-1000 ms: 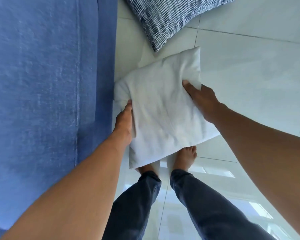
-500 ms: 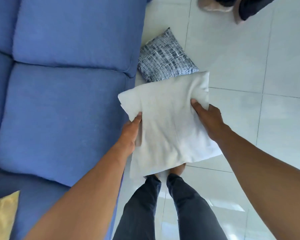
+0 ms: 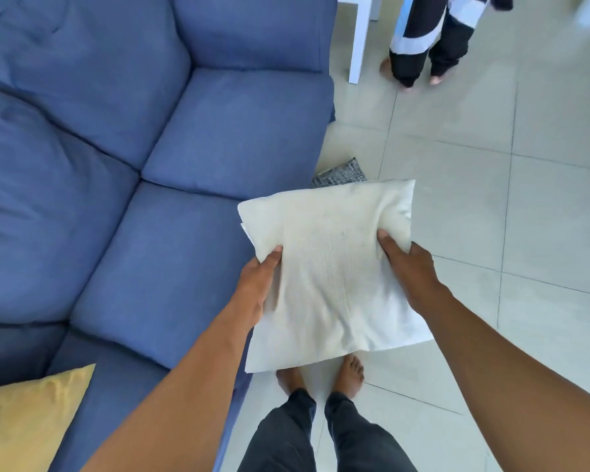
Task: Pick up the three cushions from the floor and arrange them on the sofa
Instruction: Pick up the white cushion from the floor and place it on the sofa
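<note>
A yellow fabric cushion (image 3: 24, 420) is seen on the blue upholstered sofa (image 3: 171, 137). A cream woven square cushion (image 3: 331, 267) is gripped by the left hand (image 3: 256, 291) and right hand (image 3: 409, 270) above the sofa's edge; carrying leftward onto the seat is judged next. A dark patterned cushion (image 3: 341, 172) lies on the tiled floor (image 3: 491, 199).

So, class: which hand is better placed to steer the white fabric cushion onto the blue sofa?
Left. The left hand grips the white fabric cushion on its edge nearest the blue sofa.
</note>
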